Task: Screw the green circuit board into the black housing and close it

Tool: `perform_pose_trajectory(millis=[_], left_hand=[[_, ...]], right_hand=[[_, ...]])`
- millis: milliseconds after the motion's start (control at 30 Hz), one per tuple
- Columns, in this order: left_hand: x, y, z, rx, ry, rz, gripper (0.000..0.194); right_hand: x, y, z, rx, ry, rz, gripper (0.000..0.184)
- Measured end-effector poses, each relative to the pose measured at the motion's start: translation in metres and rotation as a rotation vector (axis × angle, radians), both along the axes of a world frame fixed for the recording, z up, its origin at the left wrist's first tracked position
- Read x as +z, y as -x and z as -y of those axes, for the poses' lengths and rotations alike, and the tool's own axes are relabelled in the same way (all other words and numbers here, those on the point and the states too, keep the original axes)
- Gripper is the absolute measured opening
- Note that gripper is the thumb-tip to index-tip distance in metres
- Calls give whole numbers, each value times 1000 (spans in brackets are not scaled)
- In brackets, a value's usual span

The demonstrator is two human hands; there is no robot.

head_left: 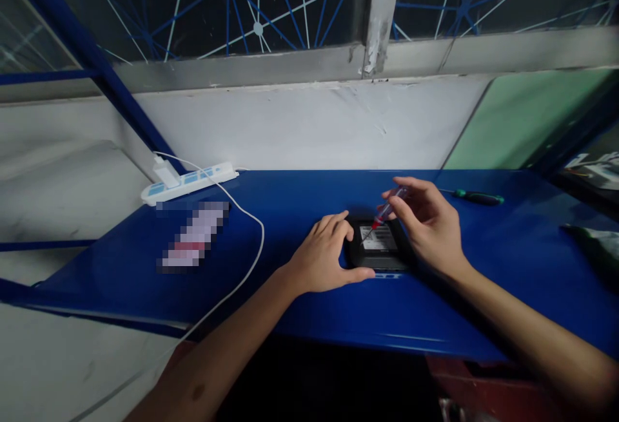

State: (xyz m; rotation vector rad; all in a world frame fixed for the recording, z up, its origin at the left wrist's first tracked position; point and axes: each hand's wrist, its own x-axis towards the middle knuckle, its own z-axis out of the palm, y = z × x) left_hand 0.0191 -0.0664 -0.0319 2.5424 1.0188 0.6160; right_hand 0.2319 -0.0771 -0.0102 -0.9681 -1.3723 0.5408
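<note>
- Broadly: blue table (329,316) underneath, firm-looking support. Black device (382,259) lies on it, between the hands.
- Left hand (325,251): grasping the device's left end, fingers bent over the side, thumb along the near edge. Sound brace, I judge; best kept out of the tip's slip path.
- Right hand (432,225): grasping a screwdriver (385,211) by its clear handle, fingertip grip. Suits light, controlled pressure.
- Screwdriver: leans, shaft pointing down and left. Probably wants squaring to the face; a slant invites skidding.
- White label (380,238): easily scratched, likely.
- Tip: near the label's left edge; contact, cannot tell.
</note>
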Motion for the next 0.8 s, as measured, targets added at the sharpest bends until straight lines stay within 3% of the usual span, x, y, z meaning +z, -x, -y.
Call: perform_pose_trajectory(millis=[133, 300, 567, 800], left_hand=[[0, -1, -1, 0, 6, 7, 57], [0, -1, -2, 2, 11, 18, 57], [1, 0, -1, -6, 14, 17, 57], [1, 0, -1, -3, 8, 18, 57]], right_hand=[[3, -1, 2, 83, 45, -14, 27], [5, -2, 1, 28, 3, -18, 18], [4, -5, 0, 57, 55, -32, 27], [3, -4, 0, 52, 43, -23, 21]])
